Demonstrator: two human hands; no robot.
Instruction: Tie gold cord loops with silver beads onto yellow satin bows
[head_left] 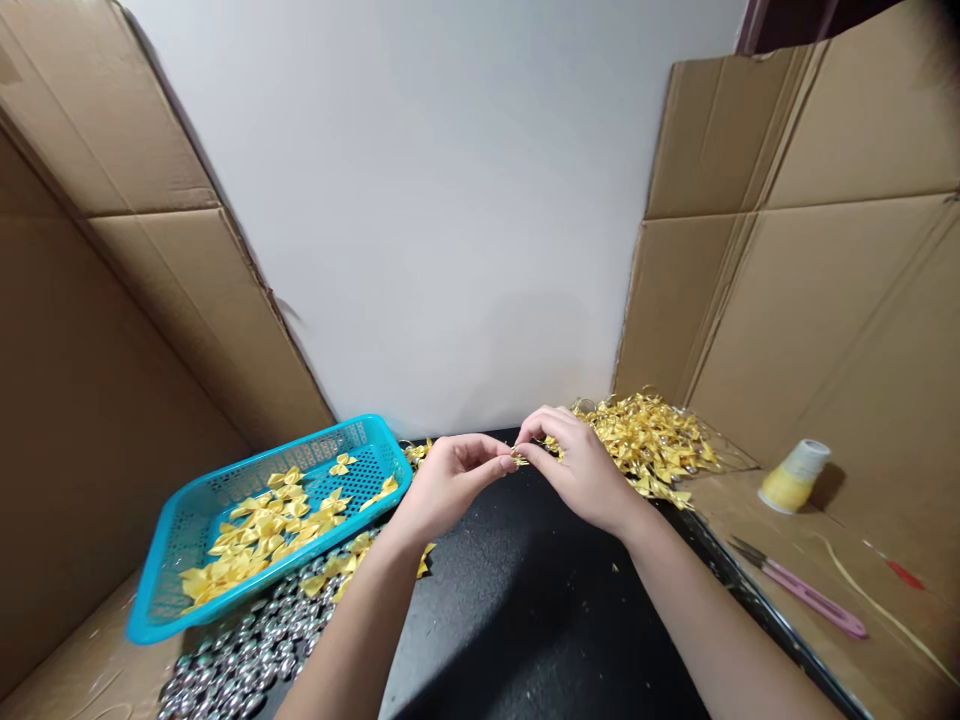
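My left hand and my right hand meet above the middle of a black work surface. Thumb and fingers of both are pinched on a small gold-yellow piece, mostly covered by the fingertips, so its exact kind does not show. Left of my hands, a blue plastic basket holds many yellow ribbon bows. More yellow bows lie beside my left forearm. Just behind my right hand is a heap of yellow bows with gold loops.
Shiny silvery beads are spread below the basket. On the cardboard at right are a cone of yellow thread, a pink-handled cutting tool and a small red item. Cardboard panels and a pale wall enclose the workspace.
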